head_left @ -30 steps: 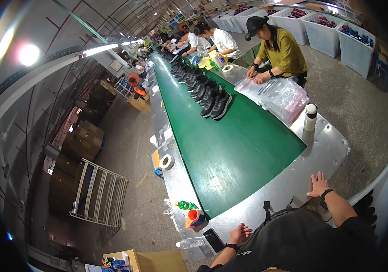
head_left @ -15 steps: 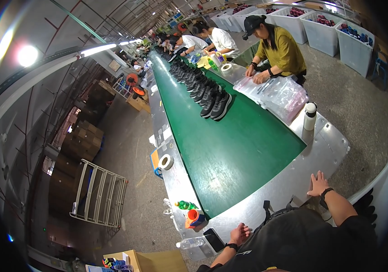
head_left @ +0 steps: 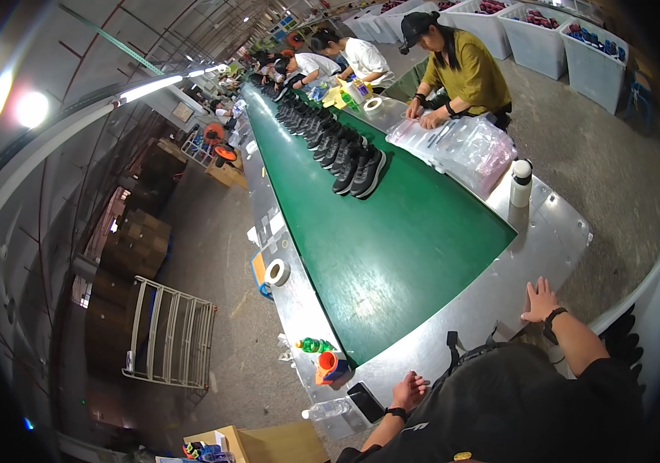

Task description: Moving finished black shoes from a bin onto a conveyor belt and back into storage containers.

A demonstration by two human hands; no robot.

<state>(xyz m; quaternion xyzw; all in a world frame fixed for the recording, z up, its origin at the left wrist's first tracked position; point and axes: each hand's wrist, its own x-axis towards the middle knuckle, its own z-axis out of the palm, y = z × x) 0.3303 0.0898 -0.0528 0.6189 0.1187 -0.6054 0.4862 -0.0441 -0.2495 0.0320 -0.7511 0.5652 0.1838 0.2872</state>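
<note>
My right hand [head_left: 540, 301] lies on the bare metal end of the table, fingers spread, with nothing in it. Close to the table's near edge is my left hand [head_left: 409, 390], its fingers loosely bent and nothing seen in them. A black phone [head_left: 365, 402] lies on the metal just left of that hand. Beside the phone rests a clear plastic bottle [head_left: 327, 409] on its side. Farther off, an orange and blue container [head_left: 331, 368] stands near a green bottle [head_left: 314, 345] lying down. Black sneakers [head_left: 362, 171] form a long row on the green conveyor belt [head_left: 392, 255].
A white bottle [head_left: 521, 184] stands at the right, near plastic bags [head_left: 465, 150] handled by a co-worker [head_left: 465, 73] in a dark yellow top. A tape roll [head_left: 277, 272] lies on the left edge. Large bins [head_left: 596, 69] stand back right; a rack [head_left: 170, 332] is on the left floor.
The whole view has shifted slightly, so the belt and shoes appear a little higher and farther left. My right hand stays spread on the metal; my left hand barely moves.
</note>
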